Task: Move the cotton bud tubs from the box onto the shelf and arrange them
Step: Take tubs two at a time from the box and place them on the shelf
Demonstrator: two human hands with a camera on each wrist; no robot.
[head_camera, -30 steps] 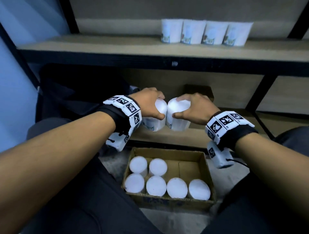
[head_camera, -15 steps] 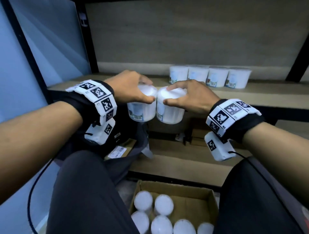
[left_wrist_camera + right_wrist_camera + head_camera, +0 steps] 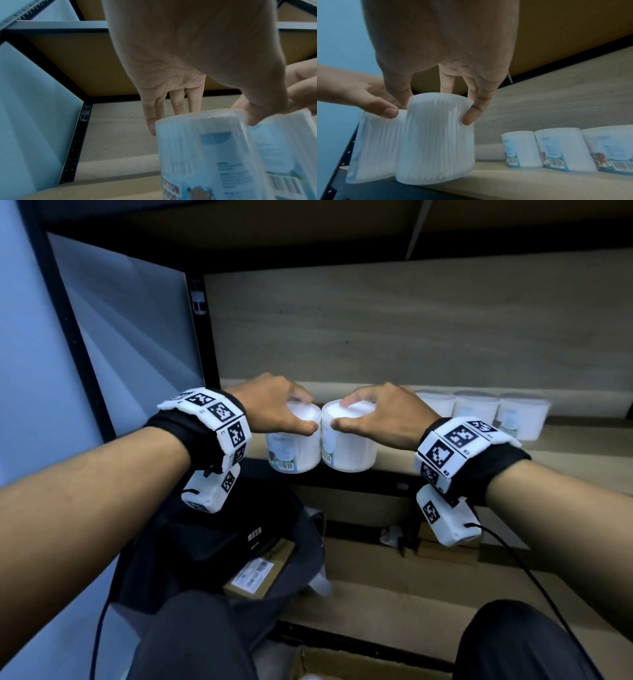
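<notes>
I hold two white cotton bud tubs side by side, touching, at the front edge of the wooden shelf. My left hand grips the left tub from above by its lid. My right hand grips the right tub the same way. In the left wrist view the left tub shows its label and barcode. In the right wrist view the right tub hangs tilted over the shelf's edge. A row of tubs stands further right on the shelf. Only a corner of the cardboard box shows at the bottom.
A black bag with a brown parcel sits below my left wrist. A lower shelf lies under the hands. The black upright post and a pale wall panel bound the shelf on the left. Bare shelf board shows left of the row.
Both hands have risen with their tubs from just above the box to the shelf's front edge. The view has tilted up, so the box has dropped nearly out of sight.
</notes>
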